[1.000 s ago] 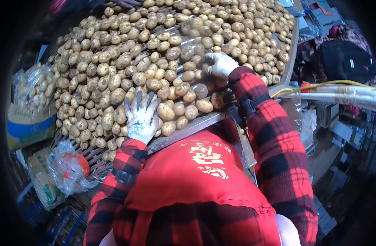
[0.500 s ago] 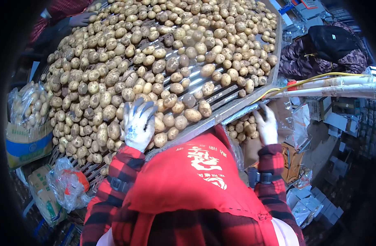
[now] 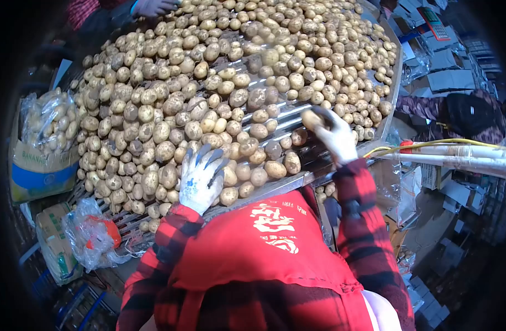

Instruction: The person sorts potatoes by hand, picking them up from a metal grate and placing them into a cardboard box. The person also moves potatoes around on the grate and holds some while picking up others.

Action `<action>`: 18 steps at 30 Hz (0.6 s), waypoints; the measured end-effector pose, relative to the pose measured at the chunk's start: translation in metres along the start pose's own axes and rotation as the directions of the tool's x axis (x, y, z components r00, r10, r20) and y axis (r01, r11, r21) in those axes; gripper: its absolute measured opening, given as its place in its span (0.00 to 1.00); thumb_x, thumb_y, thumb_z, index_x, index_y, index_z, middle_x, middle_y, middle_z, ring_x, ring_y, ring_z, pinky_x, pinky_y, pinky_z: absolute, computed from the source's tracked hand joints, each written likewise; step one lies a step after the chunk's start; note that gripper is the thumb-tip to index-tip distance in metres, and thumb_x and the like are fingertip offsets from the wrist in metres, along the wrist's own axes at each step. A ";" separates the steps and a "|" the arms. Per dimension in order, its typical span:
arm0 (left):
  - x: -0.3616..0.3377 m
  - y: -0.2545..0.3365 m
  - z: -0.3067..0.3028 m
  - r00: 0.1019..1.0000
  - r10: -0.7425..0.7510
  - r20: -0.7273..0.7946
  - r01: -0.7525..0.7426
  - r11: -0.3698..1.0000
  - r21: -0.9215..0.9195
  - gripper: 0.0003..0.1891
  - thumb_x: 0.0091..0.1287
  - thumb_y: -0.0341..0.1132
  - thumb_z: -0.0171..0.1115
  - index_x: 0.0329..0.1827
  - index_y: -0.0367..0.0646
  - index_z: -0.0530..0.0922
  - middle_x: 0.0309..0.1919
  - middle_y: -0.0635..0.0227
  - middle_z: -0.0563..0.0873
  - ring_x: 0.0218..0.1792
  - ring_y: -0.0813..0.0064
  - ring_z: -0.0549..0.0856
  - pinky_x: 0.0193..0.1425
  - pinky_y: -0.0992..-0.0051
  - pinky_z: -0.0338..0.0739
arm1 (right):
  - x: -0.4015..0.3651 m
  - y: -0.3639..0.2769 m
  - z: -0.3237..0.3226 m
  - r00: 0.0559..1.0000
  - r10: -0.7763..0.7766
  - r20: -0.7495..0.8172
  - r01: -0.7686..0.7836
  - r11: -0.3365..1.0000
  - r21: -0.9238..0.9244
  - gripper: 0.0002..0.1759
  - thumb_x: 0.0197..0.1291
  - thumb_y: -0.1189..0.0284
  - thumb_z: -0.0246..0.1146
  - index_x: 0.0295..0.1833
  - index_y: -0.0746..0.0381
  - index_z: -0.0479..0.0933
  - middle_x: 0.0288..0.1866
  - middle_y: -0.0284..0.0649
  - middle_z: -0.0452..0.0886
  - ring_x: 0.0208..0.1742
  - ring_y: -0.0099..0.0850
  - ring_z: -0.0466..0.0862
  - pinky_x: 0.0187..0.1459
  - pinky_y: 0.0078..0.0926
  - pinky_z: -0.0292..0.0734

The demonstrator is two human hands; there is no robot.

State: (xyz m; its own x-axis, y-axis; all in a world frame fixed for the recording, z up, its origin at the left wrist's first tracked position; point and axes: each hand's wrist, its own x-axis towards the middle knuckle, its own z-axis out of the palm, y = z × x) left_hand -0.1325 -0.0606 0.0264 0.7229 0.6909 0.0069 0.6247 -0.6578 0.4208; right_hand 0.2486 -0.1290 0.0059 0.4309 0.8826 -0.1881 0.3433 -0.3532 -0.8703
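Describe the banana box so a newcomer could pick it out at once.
Look just left of the slatted table. The box stands there with bagged potatoes at its top. A wide blue band sets it apart from the carton below it in view.

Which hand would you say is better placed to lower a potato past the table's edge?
Probably the right hand: it holds a potato near the table's edge; the left hand rests on other potatoes.

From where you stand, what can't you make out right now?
All in the head view:
- left hand's palm: hidden by its back
- far side of the potato in the right hand: turned away
- co-worker's body: cut off by top edge
- calculator's key labels: too small
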 end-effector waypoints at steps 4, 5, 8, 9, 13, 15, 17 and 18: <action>0.008 -0.006 -0.004 1.000 0.014 -0.024 -0.016 0.996 -0.086 0.18 0.68 0.32 0.66 0.61 0.52 0.86 0.68 0.68 0.85 0.75 0.57 0.77 0.87 0.44 0.60 | -0.100 0.024 -0.084 0.944 0.327 0.039 -0.313 0.856 0.411 0.31 0.63 0.78 0.71 0.72 0.70 0.78 0.64 0.40 0.87 0.65 0.32 0.85 0.68 0.31 0.79; 0.010 -0.008 -0.005 0.999 0.016 -0.036 -0.021 0.991 -0.136 0.18 0.68 0.32 0.66 0.61 0.52 0.86 0.67 0.67 0.85 0.74 0.57 0.78 0.86 0.45 0.61 | -0.123 0.036 -0.106 0.927 0.357 0.116 -0.375 0.865 0.333 0.28 0.64 0.74 0.72 0.70 0.65 0.81 0.64 0.43 0.88 0.65 0.36 0.86 0.68 0.35 0.80; 0.024 -0.008 -0.005 0.998 -0.002 -0.066 -0.014 0.969 -0.246 0.20 0.66 0.28 0.62 0.62 0.49 0.87 0.66 0.62 0.86 0.75 0.52 0.78 0.87 0.44 0.59 | -0.135 0.044 -0.105 0.965 0.239 -0.108 -0.241 0.645 -0.725 0.25 0.64 0.70 0.71 0.67 0.57 0.84 0.62 0.51 0.87 0.64 0.47 0.86 0.70 0.42 0.79; 0.029 -0.007 -0.003 0.996 0.001 -0.088 -0.024 0.965 -0.260 0.20 0.66 0.28 0.62 0.62 0.48 0.87 0.66 0.62 0.86 0.75 0.52 0.78 0.87 0.44 0.59 | -0.125 0.062 -0.094 0.989 -0.036 -0.141 -0.079 0.684 -0.726 0.24 0.64 0.69 0.70 0.67 0.55 0.84 0.62 0.53 0.86 0.64 0.50 0.85 0.71 0.44 0.78; 0.040 -0.006 0.007 0.999 0.040 -0.036 -0.041 0.999 -0.024 0.19 0.69 0.32 0.65 0.63 0.49 0.86 0.67 0.64 0.85 0.76 0.54 0.77 0.86 0.45 0.60 | -0.017 0.021 0.009 0.875 -0.465 -0.132 0.300 0.736 -0.608 0.28 0.61 0.71 0.68 0.69 0.57 0.82 0.68 0.58 0.81 0.65 0.58 0.82 0.68 0.53 0.77; 0.040 -0.006 0.008 0.999 0.032 -0.003 -0.032 0.999 -0.013 0.20 0.69 0.34 0.66 0.64 0.50 0.85 0.70 0.66 0.83 0.78 0.54 0.75 0.86 0.45 0.60 | 0.041 0.013 0.052 0.790 -0.604 -0.102 0.410 0.645 -0.645 0.32 0.56 0.70 0.69 0.70 0.51 0.81 0.75 0.54 0.75 0.68 0.57 0.77 0.70 0.59 0.72; 0.040 -0.008 0.006 0.999 0.042 0.018 -0.041 0.999 -0.010 0.20 0.69 0.34 0.66 0.64 0.51 0.85 0.71 0.66 0.83 0.78 0.54 0.74 0.86 0.44 0.59 | 0.089 0.007 0.083 0.818 -0.564 -0.110 0.316 0.603 -0.733 0.29 0.60 0.63 0.70 0.69 0.44 0.82 0.79 0.50 0.71 0.74 0.56 0.73 0.73 0.67 0.65; 0.040 -0.010 0.004 0.997 0.050 0.050 -0.050 0.999 -0.014 0.21 0.68 0.34 0.66 0.65 0.51 0.85 0.72 0.67 0.82 0.79 0.53 0.73 0.86 0.43 0.59 | 0.108 0.011 0.090 0.810 -0.574 -0.121 0.286 0.566 -0.773 0.28 0.62 0.60 0.71 0.70 0.40 0.82 0.81 0.51 0.70 0.75 0.57 0.72 0.73 0.68 0.65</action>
State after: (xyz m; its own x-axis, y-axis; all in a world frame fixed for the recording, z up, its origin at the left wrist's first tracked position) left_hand -0.1086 -0.0282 0.0186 0.7672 0.6411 -0.0168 0.5836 -0.6870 0.4330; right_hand 0.2240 -0.0099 -0.0650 0.2526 0.8801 0.4019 0.9628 -0.1873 -0.1950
